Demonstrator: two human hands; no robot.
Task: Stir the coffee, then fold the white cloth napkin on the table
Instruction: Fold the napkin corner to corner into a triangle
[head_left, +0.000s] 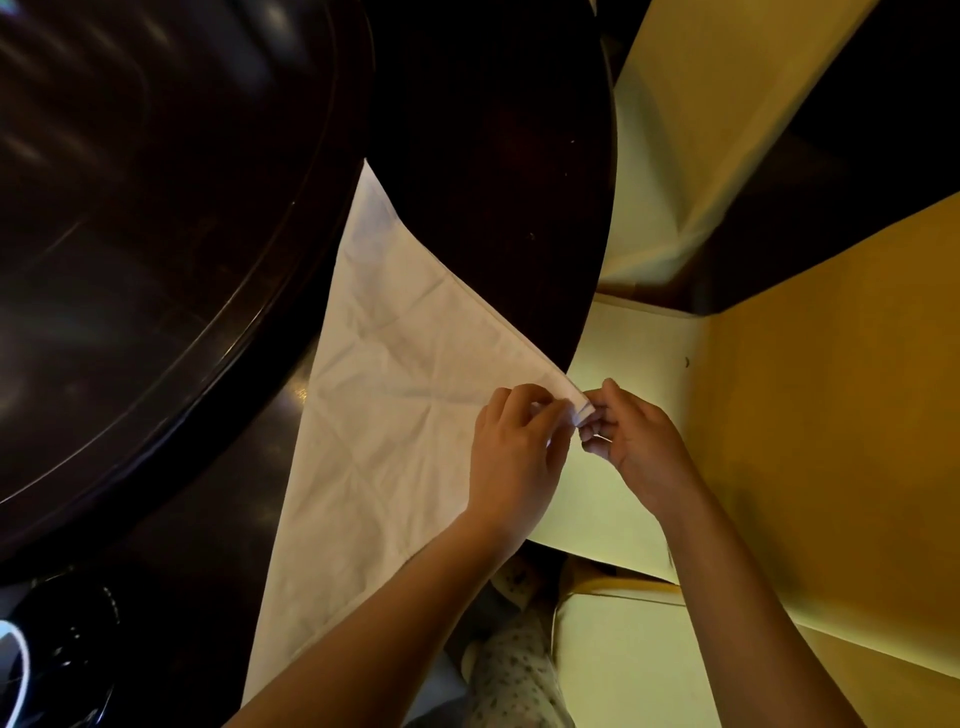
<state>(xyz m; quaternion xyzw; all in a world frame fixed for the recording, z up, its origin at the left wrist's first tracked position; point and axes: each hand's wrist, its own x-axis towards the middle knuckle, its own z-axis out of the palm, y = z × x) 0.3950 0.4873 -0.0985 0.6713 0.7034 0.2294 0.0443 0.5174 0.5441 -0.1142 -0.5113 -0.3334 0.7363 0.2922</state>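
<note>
The white cloth napkin (384, 395) lies on the dark round table (493, 171) folded into a triangle, creased, with one point far up the table and one low at the left. Its right corner hangs over the table's edge. My left hand (511, 457) and my right hand (631, 441) meet at that corner, and both pinch the stacked layers between thumb and fingers. A white cup rim (18, 670) shows at the bottom left corner; I cannot see coffee or a spoon.
A raised dark turntable (156, 234) fills the left of the table. Chairs in pale yellow covers (810, 441) stand close on the right and below. A patterned trouser leg (511, 680) shows under the table's edge.
</note>
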